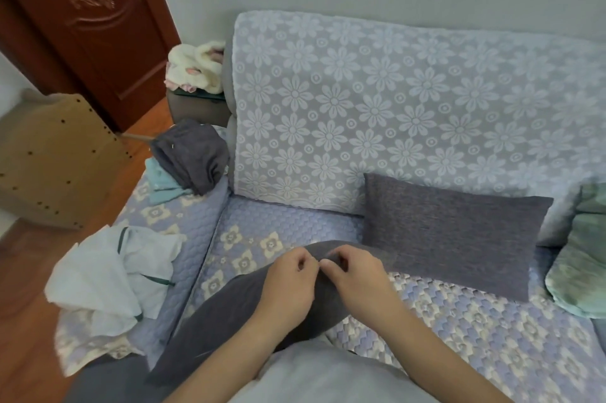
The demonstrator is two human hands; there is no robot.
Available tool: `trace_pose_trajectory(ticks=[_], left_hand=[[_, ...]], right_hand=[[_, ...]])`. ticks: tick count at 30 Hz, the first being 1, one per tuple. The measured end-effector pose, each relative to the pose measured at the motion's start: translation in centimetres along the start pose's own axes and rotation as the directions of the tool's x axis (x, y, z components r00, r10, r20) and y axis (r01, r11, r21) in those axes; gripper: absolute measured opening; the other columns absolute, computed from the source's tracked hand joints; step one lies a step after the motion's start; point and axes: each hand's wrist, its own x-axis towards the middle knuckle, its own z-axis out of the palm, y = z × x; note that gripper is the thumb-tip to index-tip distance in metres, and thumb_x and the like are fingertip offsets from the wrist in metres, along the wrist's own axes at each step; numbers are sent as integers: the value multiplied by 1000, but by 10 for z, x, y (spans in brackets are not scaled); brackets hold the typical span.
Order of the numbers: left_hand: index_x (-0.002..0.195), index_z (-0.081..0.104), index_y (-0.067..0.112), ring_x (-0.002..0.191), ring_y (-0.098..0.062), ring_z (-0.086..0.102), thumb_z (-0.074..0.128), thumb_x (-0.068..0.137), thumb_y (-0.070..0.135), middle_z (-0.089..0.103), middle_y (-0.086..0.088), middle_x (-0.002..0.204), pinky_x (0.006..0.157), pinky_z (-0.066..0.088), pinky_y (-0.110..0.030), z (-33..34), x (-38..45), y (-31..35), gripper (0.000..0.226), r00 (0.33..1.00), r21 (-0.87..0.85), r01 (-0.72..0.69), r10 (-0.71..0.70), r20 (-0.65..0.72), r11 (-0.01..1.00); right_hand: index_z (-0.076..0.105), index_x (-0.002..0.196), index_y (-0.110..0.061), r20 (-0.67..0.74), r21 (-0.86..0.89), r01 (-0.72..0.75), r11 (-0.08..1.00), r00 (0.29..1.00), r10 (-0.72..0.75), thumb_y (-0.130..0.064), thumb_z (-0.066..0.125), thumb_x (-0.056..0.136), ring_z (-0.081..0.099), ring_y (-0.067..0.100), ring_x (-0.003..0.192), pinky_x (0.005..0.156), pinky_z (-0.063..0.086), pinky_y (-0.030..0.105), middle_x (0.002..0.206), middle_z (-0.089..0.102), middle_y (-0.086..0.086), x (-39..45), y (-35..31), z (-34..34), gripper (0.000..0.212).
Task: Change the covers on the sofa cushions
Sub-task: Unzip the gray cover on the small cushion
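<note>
A cushion in a dark grey cover (pixel 236 307) lies across my lap at the sofa's front edge. My left hand (pixel 288 281) and my right hand (pixel 357 274) meet at its top edge, fingers curled, each pinching the grey fabric there. A second dark grey cushion (pixel 455 228) leans against the sofa back to the right. A pale green cushion (pixel 580 264) sits at the far right. Crumpled grey fabric (pixel 193 156) on folded light-blue cloth (pixel 160 181) rests on the left armrest. White cloth with green trim (pixel 108 274) lies heaped on the armrest nearer me.
The sofa seat (pixel 459 314) has a quilted lilac floral pad; its back (pixel 393 107) is draped in flower-patterned lace. A cardboard box (pixel 49 156) stands on the wood floor at left, beside a brown door (pixel 98 25). Fluffy cream items (pixel 193 68) sit on a side table.
</note>
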Motion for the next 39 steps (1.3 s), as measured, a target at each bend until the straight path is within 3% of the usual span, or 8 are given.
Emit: trace_pose_trajectory(ticks=[3,9,13,21,25,28,32,39], left_hand=[[78,51,4,57,-16,44,48,99,26,50,-5,60,58,37,-40,1,2,-2,30,999,-11,-33,33,-6,999],[71,50,6,51,-7,36,56,95,22,44,6,53,52,32,-31,3,-2,4,29,977,99,-168,180,-119,981],[65,48,10,50,-10,37,57,93,22,42,8,49,53,33,-34,-3,9,-5,32,978,115,-106,125,-167,988],[66,46,15,59,-14,47,54,95,23,52,2,61,55,36,-35,20,47,-34,31,992,255,18,14,-122,967],[65,44,18,59,-13,47,53,96,23,51,3,61,52,31,-32,30,53,-45,33,998,318,10,10,-60,948],[65,45,18,60,-13,46,55,95,21,51,4,61,57,37,-35,47,46,-50,32,999,280,-16,6,36,960],[65,51,18,63,-16,50,56,93,20,56,4,63,68,47,-43,72,34,-56,28,983,329,-86,26,183,940],[72,55,9,65,-17,50,53,92,21,61,-6,70,70,47,-48,82,34,-62,23,984,297,-24,-30,177,955]], right_hand=[[66,81,-24,0,-51,30,998,1000,-30,-39,58,96,60,6,75,70,49,30,76,66,-8,3,-3,0,23],[64,72,-22,-274,253,-70,965,951,141,-28,62,96,57,6,68,62,40,25,69,63,-6,-6,-6,-11,25],[66,79,-21,-441,434,-61,899,856,271,-28,59,99,60,12,74,69,47,35,74,66,-4,-4,-5,-38,23],[65,81,-19,-422,470,-153,869,826,374,-26,54,103,59,20,74,63,43,35,79,65,3,-13,39,-49,26],[68,92,-16,-447,330,-251,910,808,385,-26,54,102,58,16,82,67,41,33,90,64,1,-19,77,-57,20],[70,98,-14,-609,-292,-220,931,793,-4,-17,67,89,53,28,91,76,47,40,103,61,9,-21,100,-51,10],[66,93,-20,-117,-591,280,756,898,-424,-28,74,70,54,28,96,84,51,41,101,61,3,-10,103,-5,26],[54,75,-24,111,-683,343,645,921,-373,-21,83,58,52,20,71,57,41,31,74,53,-4,0,126,44,34]])
